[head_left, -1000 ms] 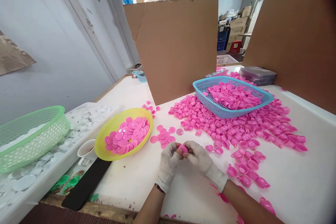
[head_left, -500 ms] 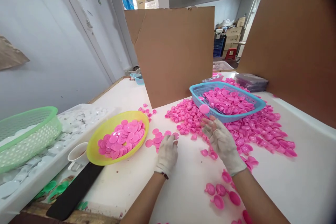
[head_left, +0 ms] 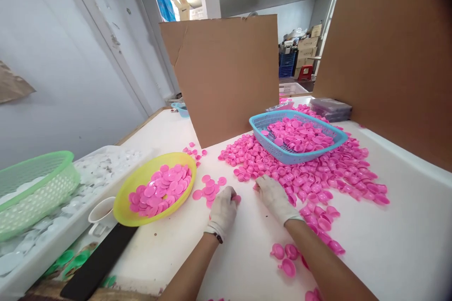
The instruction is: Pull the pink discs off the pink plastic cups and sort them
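Observation:
My left hand (head_left: 223, 211), in a white glove, is closed with a small pink disc (head_left: 237, 199) at its fingertips. Loose pink discs (head_left: 208, 190) lie just left of it, beside a yellow bowl (head_left: 122, 211) of similar discs. My gloved right hand (head_left: 277, 199) rests low at the near edge of a heap of pink toy cups (head_left: 252, 156). Its fingers are pinched on a small pink piece (head_left: 255, 187), probably a cup, mostly hidden. Behind the hand, a blue basket (head_left: 282, 155) holds pink pieces, among them a disc (head_left: 278, 142) near its front wall.
Cardboard sheets stand behind (head_left: 226, 80) and at right (head_left: 391, 66). On the left are a green basket (head_left: 63, 176), a white tray (head_left: 45, 249) of white pieces, a white cup (head_left: 102, 211) and a black strip (head_left: 100, 263). Several pink cups (head_left: 287, 267) lie near my right forearm.
A pink disc in the air before the blue basket is now inside it. My right hand has come down and left, from open to pinching a pink piece. The left hand stays nearly in place.

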Demonstrator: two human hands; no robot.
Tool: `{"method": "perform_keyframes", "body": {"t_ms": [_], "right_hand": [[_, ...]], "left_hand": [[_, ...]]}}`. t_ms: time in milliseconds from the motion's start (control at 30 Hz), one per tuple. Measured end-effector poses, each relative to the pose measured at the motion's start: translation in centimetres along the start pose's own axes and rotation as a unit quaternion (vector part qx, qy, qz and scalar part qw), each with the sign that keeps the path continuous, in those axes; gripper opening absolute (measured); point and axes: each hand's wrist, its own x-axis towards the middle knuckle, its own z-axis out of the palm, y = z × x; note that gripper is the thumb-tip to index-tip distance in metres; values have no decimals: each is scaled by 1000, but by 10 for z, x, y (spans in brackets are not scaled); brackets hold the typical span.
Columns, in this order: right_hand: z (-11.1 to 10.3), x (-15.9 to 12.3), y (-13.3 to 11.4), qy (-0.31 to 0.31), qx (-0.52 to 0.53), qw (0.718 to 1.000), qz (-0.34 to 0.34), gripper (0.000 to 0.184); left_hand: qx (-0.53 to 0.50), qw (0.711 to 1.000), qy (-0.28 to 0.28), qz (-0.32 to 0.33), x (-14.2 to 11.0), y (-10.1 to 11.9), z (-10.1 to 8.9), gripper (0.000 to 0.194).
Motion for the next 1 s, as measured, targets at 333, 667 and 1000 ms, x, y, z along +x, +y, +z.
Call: {"method": "perform_keyframes", "body": {"t_ms": [333,667,1000], "right_hand": [[7,-37,-42,-110,299,948,19,5],[20,-41,-46,-65,363,929,38,3],[0,-50,-56,-151,371,916,-24,18]], "left_hand": [[-604,795,-46,-46,-30,-5,9,26],[-571,820,-11,-36,-33,-2,7,27],[-490,871,-5,-41,-41,6,-9,36]]}}
